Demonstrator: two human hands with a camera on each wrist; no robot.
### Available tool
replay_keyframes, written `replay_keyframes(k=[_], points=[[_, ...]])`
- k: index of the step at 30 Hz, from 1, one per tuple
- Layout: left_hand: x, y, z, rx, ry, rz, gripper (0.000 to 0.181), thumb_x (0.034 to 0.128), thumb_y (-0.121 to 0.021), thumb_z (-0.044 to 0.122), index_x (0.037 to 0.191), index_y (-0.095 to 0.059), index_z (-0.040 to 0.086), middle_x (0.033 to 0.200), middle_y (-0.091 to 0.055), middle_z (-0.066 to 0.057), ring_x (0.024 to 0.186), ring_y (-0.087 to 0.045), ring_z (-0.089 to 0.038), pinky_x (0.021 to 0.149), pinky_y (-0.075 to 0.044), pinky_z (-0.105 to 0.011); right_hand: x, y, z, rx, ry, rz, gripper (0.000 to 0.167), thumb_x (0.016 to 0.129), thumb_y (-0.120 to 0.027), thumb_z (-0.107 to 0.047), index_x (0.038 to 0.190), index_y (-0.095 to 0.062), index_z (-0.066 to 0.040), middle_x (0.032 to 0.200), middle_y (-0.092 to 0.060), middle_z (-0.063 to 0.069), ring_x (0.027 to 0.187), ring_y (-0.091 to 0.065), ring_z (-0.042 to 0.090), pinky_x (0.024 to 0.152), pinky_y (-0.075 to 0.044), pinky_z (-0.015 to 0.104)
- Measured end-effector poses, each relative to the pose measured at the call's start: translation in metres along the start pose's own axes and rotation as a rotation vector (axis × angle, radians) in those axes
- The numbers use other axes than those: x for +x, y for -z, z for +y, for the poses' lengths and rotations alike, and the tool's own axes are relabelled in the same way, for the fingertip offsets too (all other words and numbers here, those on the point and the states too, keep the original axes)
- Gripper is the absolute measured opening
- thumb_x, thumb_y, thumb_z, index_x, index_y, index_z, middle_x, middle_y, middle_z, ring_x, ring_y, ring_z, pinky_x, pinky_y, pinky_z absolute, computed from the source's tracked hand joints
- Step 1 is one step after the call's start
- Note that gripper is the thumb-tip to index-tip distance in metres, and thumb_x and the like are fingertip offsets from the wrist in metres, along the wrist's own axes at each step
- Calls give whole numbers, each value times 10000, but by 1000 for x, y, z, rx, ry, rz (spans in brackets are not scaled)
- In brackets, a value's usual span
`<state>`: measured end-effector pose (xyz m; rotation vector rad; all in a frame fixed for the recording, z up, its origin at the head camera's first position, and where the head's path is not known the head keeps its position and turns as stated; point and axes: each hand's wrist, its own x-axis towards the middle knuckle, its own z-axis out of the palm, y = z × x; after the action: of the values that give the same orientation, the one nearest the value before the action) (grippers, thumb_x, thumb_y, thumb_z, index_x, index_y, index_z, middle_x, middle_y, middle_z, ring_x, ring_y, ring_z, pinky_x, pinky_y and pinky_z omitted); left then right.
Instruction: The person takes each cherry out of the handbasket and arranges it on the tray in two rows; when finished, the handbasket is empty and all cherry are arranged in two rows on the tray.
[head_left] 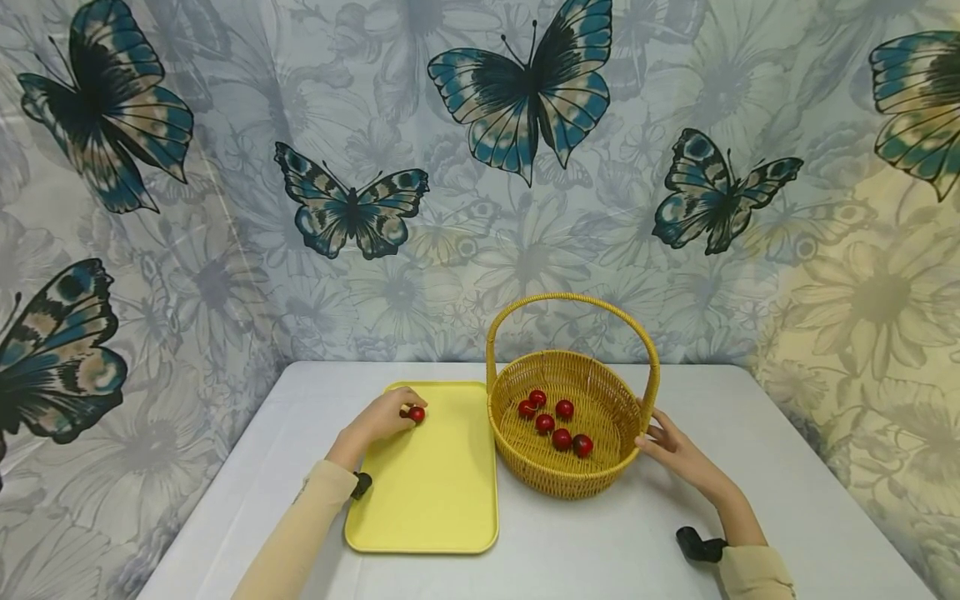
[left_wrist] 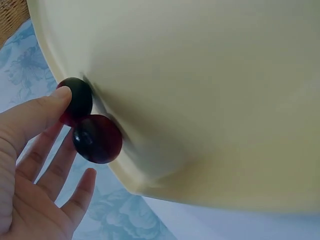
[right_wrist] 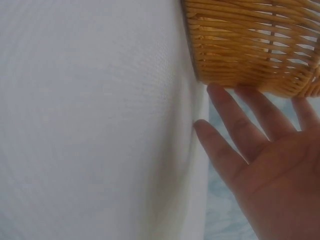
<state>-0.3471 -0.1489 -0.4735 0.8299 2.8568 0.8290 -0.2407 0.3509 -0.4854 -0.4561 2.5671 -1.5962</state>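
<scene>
Nearest the head camera: left sleeve (head_left: 296,525), cream, entering from the bottom edge. Black unit (head_left: 362,485) strapped at that wrist.

Left hand (head_left: 378,421) reaches over the left edge of the tray (head_left: 431,483), near its far left corner. Thumb presses one cherry (left_wrist: 79,100) against the fingers behind it, a pinch; remaining fingers spread loosely. Second cherry (left_wrist: 97,139), dark red and glossy, touches the pinched one; cannot tell whether my fingers bear on it as well. Cannot tell whether either touches the tray. Tray: yellow, rounded corners, low rim, flat on the white table (head_left: 247,533).

Basket (head_left: 570,479) stands just right of the tray, upright, woven, tan-yellow, tall arched handle (head_left: 573,297). Six red cherries (head_left: 562,439) lie on its floor, mostly toward the left and front; several touch.

Right hand (head_left: 678,454) at the basket's right side, by the foot of the handle: thumb at the outer wall, fingers apart and nearly straight, tips against the weave. Hand open, steadying contact only, no closed grip seen. Second black unit (head_left: 700,546) at this wrist, then right sleeve (head_left: 753,573).

Behind: grey-blue floral cloth (head_left: 465,308) with large teal butterflies (head_left: 352,200).
</scene>
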Motion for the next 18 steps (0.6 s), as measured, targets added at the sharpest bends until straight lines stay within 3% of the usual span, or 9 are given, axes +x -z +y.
replay_keyframes(k=[11, 18], points=[[1, 3, 15, -5, -11, 25, 341, 843, -653, 33, 1178, -636, 97, 1231, -580, -83, 1211, -482, -285, 980, -439, -422, 0, 1, 1, -10, -2, 1, 669, 979, -471, -175, 1496, -52, -115, 1413, -302, 331, 1257, -337, 504, 956, -396, 571], [0, 2, 27, -48, -102, 68, 328, 841, -647, 8, 1159, -641, 91, 1212, -595, -93, 1149, -533, -293, 948, -458, -436, 0, 0, 1, -5, 1, -2, 669, 980, -467, -169, 1497, -46, -112, 1411, -294, 342, 1255, -328, 521, 955, -369, 621]])
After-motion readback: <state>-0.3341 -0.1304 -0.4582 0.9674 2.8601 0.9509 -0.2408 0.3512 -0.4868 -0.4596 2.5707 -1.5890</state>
